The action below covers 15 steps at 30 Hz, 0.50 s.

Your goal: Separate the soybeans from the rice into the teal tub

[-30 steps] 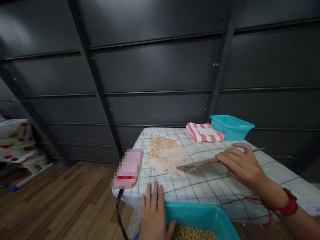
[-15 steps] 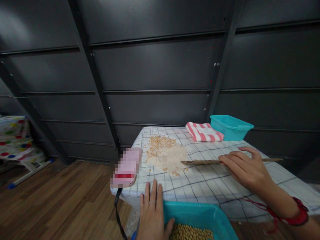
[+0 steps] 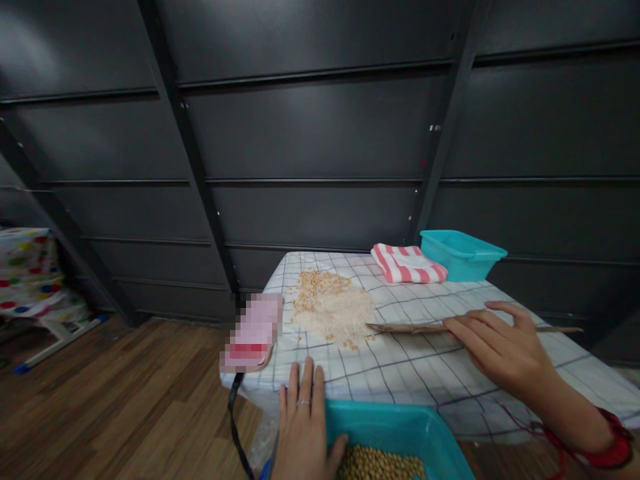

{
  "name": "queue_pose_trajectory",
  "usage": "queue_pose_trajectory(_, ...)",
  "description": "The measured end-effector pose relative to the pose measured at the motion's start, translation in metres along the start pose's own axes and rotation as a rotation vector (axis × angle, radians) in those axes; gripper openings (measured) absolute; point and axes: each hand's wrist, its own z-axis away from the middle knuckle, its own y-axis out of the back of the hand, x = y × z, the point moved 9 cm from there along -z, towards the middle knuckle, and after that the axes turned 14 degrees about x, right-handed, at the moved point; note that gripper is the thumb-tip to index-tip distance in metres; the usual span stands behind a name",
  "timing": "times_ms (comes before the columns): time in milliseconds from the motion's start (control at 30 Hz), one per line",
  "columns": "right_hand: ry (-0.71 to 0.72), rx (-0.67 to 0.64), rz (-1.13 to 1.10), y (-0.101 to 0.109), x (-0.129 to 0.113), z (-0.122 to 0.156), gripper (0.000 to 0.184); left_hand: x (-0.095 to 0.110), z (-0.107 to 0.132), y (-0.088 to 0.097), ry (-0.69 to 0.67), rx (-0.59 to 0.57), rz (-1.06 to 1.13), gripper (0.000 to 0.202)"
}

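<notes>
My left hand (image 3: 303, 427) grips the left rim of a turquoise tub (image 3: 400, 433) at the table's near edge; the thumb is inside, the fingers lie outside. The tub holds yellowish beans (image 3: 383, 464). My right hand (image 3: 500, 343) is closed on a thin brown strip (image 3: 405, 327) held edge-on over the checked tablecloth (image 3: 425, 367). The strip's left tip lies next to a heap of white grains mixed with beans (image 3: 333, 307). A red cord band is on my right wrist.
A red-and-white striped cloth (image 3: 407, 262) and a second turquoise tub (image 3: 463, 254) sit at the table's far end. A blurred pink object (image 3: 253, 331) with a black strap lies at the left edge. Dark metal panels stand behind; wooden floor lies to the left.
My right hand has drawn the strip to the right and levelled it, so its tip moved from the heap's lower edge to its right side. The left hand has stayed on the tub.
</notes>
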Motion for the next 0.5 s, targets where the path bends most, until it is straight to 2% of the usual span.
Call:
queue_pose_trajectory(167, -0.019, -0.016, -0.028, 0.008, -0.004, 0.009, 0.012, -0.002, 0.003, -0.004, -0.030, 0.091, 0.029, 0.072)
queue_pose_trajectory(300, -0.068, -0.048, -0.062, 0.014, -0.003, 0.014, 0.016, -0.003, 0.006, -0.004, -0.073, 0.268, 0.003, 0.072)
queue_pose_trajectory(500, -0.071, -0.029, -0.033, 0.013, -0.003, 0.011, 0.012, -0.008, 0.004, -0.017, -0.065, 0.268, 0.020, 0.075)
